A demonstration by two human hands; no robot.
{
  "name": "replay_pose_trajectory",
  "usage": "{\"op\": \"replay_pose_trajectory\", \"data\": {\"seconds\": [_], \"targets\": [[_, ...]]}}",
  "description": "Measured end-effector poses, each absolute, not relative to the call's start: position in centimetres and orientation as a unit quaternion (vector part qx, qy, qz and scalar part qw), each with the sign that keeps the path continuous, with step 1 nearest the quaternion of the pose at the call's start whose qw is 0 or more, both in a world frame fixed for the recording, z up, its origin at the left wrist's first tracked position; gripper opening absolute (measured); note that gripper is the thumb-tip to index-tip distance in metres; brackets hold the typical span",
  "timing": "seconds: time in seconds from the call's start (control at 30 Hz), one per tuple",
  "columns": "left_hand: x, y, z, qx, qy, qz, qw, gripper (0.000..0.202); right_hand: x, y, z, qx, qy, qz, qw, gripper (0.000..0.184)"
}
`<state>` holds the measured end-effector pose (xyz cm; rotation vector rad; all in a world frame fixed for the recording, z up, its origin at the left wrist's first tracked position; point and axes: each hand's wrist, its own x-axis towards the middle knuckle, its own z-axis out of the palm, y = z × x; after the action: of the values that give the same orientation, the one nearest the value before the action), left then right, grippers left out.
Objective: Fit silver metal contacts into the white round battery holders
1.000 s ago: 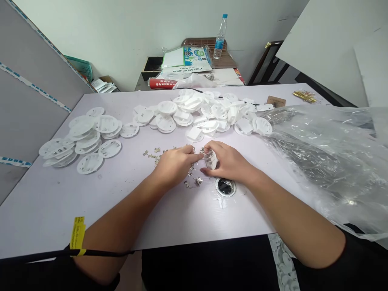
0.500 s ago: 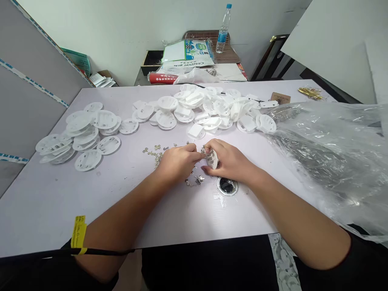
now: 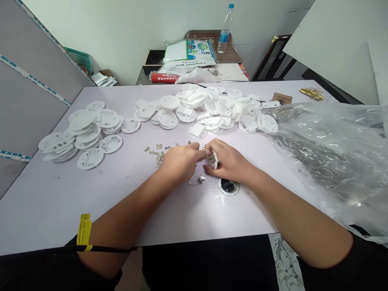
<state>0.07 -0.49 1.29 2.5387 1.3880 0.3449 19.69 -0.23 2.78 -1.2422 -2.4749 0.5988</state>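
My right hand [image 3: 230,161] grips a small white plastic part [image 3: 212,158] on edge, just above the table. My left hand [image 3: 181,161] is closed in a pinch against that part's left side; what its fingertips hold is too small to make out. Several small metal clips [image 3: 157,152] lie scattered on the pale table [image 3: 127,190] under and left of both hands. A heap of white plastic discs and covers [image 3: 209,107] lies beyond the hands. A second pile of white round discs [image 3: 85,135] sits at the far left.
A round cable hole [image 3: 228,186] in the table lies just near my right wrist. A large crumpled clear plastic bag [image 3: 330,157] covers the right side. A water bottle [image 3: 225,29] and printed packets stand on a low table behind. A black cable with a yellow tag [image 3: 85,235] crosses my left forearm.
Both hands have stayed together on the white part, with only small finger shifts. The view has drifted slightly, so everything sits a little right of where it was.
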Motion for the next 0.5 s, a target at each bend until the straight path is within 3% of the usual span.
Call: {"op": "replay_pose_trajectory", "data": {"seconds": [0.5], "targets": [[0.87, -0.34, 0.97, 0.871, 0.466, 0.113, 0.103, 0.026, 19.72, 0.04, 2.49, -0.466, -0.809, 0.309, 0.181, 0.036]]}}
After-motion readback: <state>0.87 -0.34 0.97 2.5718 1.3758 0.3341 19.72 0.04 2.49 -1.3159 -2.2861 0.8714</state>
